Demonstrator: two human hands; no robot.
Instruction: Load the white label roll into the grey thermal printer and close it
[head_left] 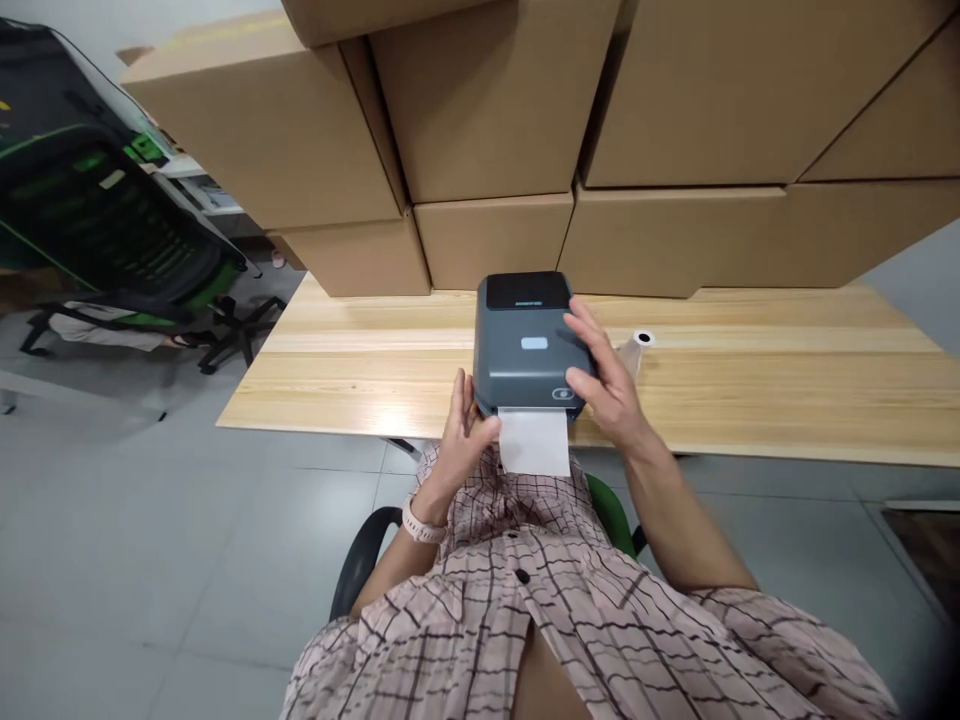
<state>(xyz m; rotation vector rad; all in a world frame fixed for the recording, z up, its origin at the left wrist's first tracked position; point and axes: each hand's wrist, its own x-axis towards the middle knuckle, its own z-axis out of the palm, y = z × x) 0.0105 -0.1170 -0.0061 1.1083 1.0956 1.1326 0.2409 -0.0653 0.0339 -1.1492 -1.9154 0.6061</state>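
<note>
A dark grey label printer (510, 345) with a black top panel sits on the wooden table near its front edge. From its front slot a blank white paper label strip (535, 445) hangs over the edge. My left hand (463, 440) is at the printer's front left corner, fingers stretched along the side and thumb close to the paper. On the right, my right hand (606, 380) lies against the printer's top and side with its fingers spread. Behind that hand stands a white paper roll (637, 350) with a dark core, partly hidden.
Stacked cardboard boxes (487, 130) line the back of the wooden table (765, 380). A black and green office chair (112, 230) stands at the far left, and part of a person's leg and foot shows beneath it. My own chair's armrest (367, 560) is beside me.
</note>
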